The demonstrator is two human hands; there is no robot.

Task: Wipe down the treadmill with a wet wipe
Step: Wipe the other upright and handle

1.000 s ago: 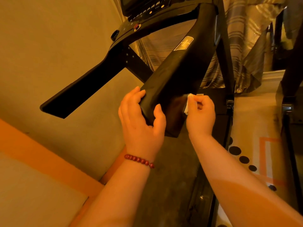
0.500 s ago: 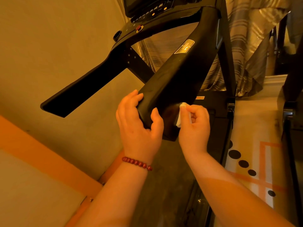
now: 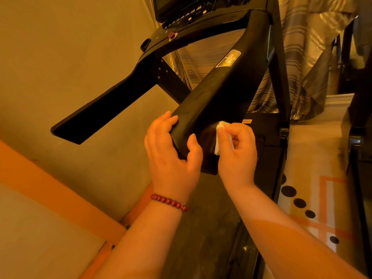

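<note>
A black treadmill fills the view, its right handrail [image 3: 217, 97] sloping down toward me from the console [image 3: 181, 13]. My left hand [image 3: 171, 154], with a red bead bracelet on the wrist, grips the lower end of that handrail, fingers on its left side and thumb on top. My right hand [image 3: 237, 152] pinches a small white wet wipe [image 3: 220, 135] and presses it against the rail's right face, close beside the left thumb. The wipe is partly hidden by my fingers.
The left handrail [image 3: 104, 109] juts out toward the beige wall [image 3: 60, 47]. The dark running belt [image 3: 201, 228] lies under my forearms. A striped curtain [image 3: 302, 67] hangs behind the treadmill. A floor mat with black dots and orange lines [image 3: 314, 198] lies to the right.
My right hand slid the wipe down and left along the rail's side face, then back up a little. The left hand kept its grip on the rail end.
</note>
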